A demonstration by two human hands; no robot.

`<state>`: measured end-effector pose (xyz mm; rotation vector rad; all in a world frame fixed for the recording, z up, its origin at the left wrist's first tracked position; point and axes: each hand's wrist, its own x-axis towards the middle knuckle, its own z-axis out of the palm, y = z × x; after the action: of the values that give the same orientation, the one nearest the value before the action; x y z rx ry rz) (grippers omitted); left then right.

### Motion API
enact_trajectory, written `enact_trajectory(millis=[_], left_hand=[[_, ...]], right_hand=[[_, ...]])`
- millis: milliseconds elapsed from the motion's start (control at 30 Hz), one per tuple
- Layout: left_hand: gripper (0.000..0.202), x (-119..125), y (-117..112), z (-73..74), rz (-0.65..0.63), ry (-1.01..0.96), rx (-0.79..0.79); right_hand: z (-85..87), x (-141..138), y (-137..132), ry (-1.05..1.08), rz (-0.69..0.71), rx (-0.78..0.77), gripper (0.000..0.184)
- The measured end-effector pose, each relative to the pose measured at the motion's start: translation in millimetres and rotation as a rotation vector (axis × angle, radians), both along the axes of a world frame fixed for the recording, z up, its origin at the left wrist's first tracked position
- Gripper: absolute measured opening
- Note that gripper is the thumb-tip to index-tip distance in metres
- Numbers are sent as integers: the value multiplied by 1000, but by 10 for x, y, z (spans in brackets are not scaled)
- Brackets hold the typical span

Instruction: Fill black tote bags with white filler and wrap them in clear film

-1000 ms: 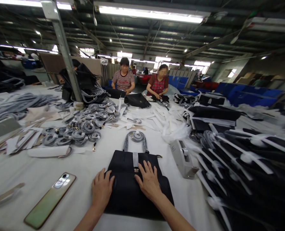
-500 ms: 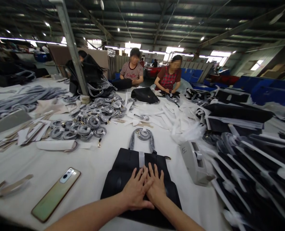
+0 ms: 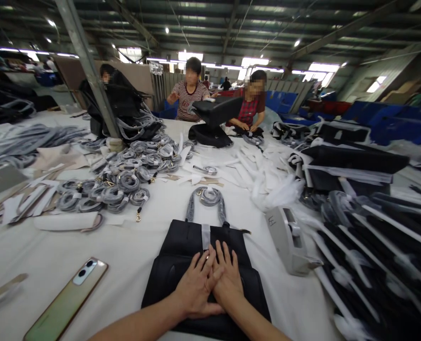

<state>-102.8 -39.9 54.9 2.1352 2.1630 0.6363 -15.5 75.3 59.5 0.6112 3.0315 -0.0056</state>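
Observation:
A black handbag point(image 3: 167, 274) lies flat on the white-covered table in front of me, its wrapped grey handle pointing away. A pale strip point(image 3: 205, 236) runs down the middle of its upper part. My left hand point(image 3: 196, 286) rests on the bag with fingers spread, its fingers overlapping the other hand. My right hand point(image 3: 228, 274) also lies flat on the bag, fingers stretched forward. Within the handle's loop sits a coiled, wrapped strap point(image 3: 209, 196). Part of the bag's front is hidden under my hands and forearms.
A phone point(image 3: 68, 298) lies at the left, below a heap of coiled straps point(image 3: 128, 180). To the right stand a tape dispenser point(image 3: 288, 241) and stacked black bags point(image 3: 377, 255). Two co-workers sit across the table; a metal post point(image 3: 89, 71) rises at the left.
My hands stay pressed on the handbag while the view shifts slightly. Across the table, a black bag now appears raised in front of the striped-shirt co-worker, above another bag.

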Motion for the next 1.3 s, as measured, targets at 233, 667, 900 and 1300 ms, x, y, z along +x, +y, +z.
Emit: enact_trajectory(millis=[233, 667, 900, 1300], left_hand=[[88, 39, -36, 31, 58, -8, -64], [57, -394, -331, 192, 621, 48, -120], [76, -637, -619, 116, 982, -229, -252], [56, -398, -726, 35, 865, 13, -119]], right_hand=[[244, 142, 127, 10, -135, 86, 60], [308, 303, 170, 118, -560, 113, 62], [337, 260, 234, 109, -589, 112, 64], [291, 472, -7, 90, -567, 131, 59]])
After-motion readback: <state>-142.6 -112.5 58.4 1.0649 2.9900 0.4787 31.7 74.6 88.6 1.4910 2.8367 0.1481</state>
